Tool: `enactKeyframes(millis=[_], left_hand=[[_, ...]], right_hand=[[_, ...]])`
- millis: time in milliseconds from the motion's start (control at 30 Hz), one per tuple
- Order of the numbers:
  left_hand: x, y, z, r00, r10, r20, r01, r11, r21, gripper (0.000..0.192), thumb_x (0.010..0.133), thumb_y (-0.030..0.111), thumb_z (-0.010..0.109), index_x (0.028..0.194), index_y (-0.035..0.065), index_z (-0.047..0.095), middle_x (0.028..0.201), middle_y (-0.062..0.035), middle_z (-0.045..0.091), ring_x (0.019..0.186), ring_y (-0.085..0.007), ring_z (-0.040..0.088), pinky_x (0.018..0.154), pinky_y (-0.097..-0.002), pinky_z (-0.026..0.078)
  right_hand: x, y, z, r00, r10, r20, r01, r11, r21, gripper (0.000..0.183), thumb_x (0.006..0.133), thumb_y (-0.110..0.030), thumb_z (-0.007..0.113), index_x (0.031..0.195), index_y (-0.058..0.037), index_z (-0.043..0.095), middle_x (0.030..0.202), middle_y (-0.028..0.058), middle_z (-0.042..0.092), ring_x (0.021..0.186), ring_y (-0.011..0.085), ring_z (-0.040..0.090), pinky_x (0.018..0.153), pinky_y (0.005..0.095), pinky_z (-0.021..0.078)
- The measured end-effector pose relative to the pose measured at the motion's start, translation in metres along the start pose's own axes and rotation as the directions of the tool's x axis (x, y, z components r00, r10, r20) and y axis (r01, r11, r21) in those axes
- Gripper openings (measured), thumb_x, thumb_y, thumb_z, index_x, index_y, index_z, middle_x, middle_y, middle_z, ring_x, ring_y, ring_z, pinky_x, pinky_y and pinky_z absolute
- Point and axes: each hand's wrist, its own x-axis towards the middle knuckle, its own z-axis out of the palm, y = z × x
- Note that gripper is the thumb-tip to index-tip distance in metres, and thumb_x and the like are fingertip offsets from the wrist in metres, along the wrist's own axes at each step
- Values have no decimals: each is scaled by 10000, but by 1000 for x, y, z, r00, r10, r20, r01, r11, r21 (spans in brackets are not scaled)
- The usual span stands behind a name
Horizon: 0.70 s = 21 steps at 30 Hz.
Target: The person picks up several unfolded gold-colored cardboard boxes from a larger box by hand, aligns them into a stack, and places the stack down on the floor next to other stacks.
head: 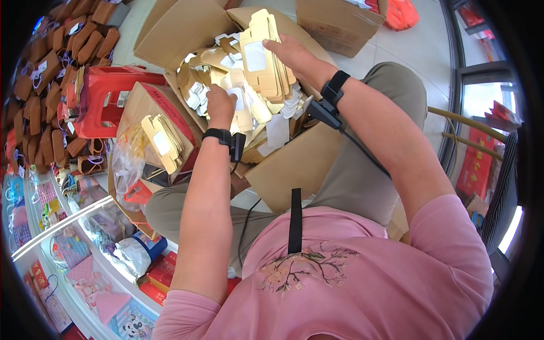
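A large open cardboard carton [293, 157] stands between the knees, filled with flattened paper boxes in cream, tan and white. My right hand [289, 53] grips the edge of a stack of flattened cream boxes with pale window panels [272, 68], held tilted above the carton's right side. My left hand [222, 106] is over the heap inside, fingers curled down by white folded flaps [197, 97] and a loose box; whether it grips any of them cannot be told. Another small stack of flattened cream boxes [163, 142] lies on a closed carton to the left.
A red plastic stool [97, 102] stands at left, near a pile of brown bags [51, 106]. Shelves with packaged goods [97, 284] curve along the lower left. Another cardboard box [340, 25] stands beyond, beside an orange-red plastic bag [401, 15]. A cable hangs from each wrist device.
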Motion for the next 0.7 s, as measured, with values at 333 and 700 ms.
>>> enactKeyframes(millis=[333,700], left_hand=[[-9,-6,-94,911,128,392,312,407,-858,261,938,327,642,1058,96,640,900,16,674,777,-79,631,698,-249,508],[-10,39,-78,949,163,268,106,638,-763,415,854,477,717,853,77,606,729,8,596,645,-71,541,607,-221,452]], right_hand=[[9,15,-5,990,100,97,-102,994,25,361,986,-193,544,1232,70,521,1124,163,638,971,241,648,827,372,532],[15,27,2,927,192,321,-245,961,132,378,984,-244,561,1199,67,551,1099,160,667,964,231,674,867,347,540]])
